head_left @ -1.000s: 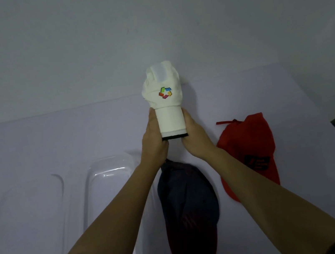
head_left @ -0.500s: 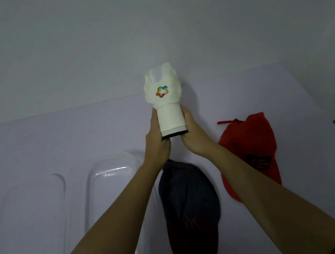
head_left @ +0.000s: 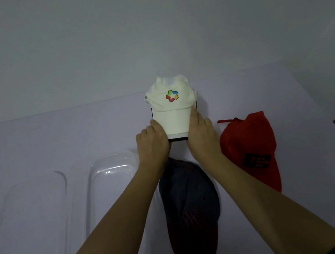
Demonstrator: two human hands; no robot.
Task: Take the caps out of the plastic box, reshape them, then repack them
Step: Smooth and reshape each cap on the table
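Just above the middle of the frame, a white cap with a multicoloured logo on its front is held up over the pale table, crown away from the camera and black-edged brim toward it. The left hand grips the brim's left edge and the right hand grips its right edge, each with its thumb lying along the top and its fingers curled round the side. Below the hands, a dark navy cap with a reddish brim lies flat at lower centre. A red cap lies at centre right. A clear plastic box sits at lower left of centre, with what looks like its clear lid further left.
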